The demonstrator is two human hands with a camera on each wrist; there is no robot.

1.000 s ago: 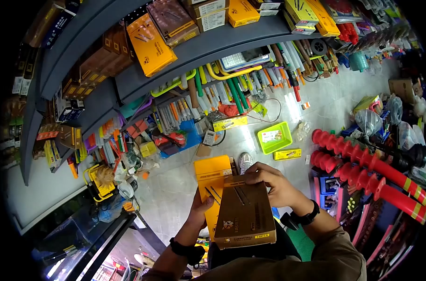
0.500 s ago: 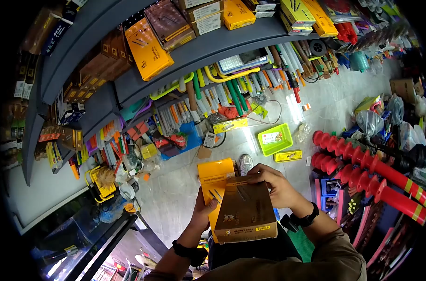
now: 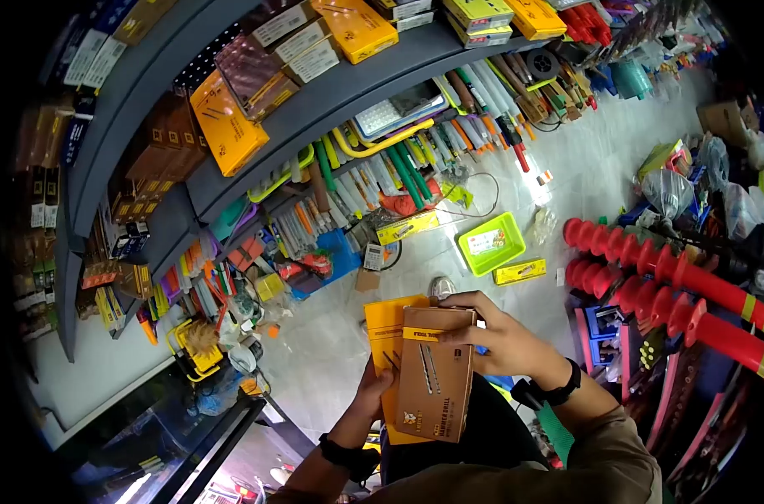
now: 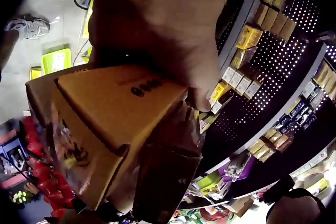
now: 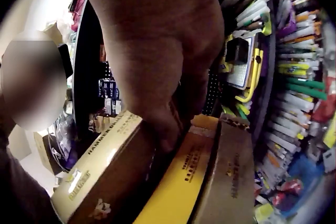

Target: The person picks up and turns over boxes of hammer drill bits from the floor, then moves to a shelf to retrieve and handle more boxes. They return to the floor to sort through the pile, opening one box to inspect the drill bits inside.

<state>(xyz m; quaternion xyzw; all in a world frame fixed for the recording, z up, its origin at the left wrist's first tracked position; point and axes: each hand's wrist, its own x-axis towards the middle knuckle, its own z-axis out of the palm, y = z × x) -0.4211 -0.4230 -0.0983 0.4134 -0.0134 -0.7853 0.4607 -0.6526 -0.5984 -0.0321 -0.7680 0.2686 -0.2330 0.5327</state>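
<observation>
Evidently both grips are busy. Well to the left of and ahead of the left grip [image 3: 372,393], boxes stand on a grey shelf [image 3: 285,105], probably kept in rows so their printed faces stay readable. The left grip grasps the side of a yellow carton [image 3: 385,323], its thumb lying over the near face, likely to steady it from the edge. Just right of that thumb, the brown drill box [image 3: 436,374] overlaps the carton, its printed face turned up towards the wearer; whether the two are joined beneath cannot be told. At its far end the right grip [image 3: 509,343] grasps the brown box, fingers bent over the top edge, presumably so that this end can be tilted or steadied. Ahead of the right grip, a lime-green basket [image 3: 506,257] sits on the floor, apart from both boxes. Farther right lie red ribbed posts [image 3: 663,262], well apart from the right grip.
</observation>
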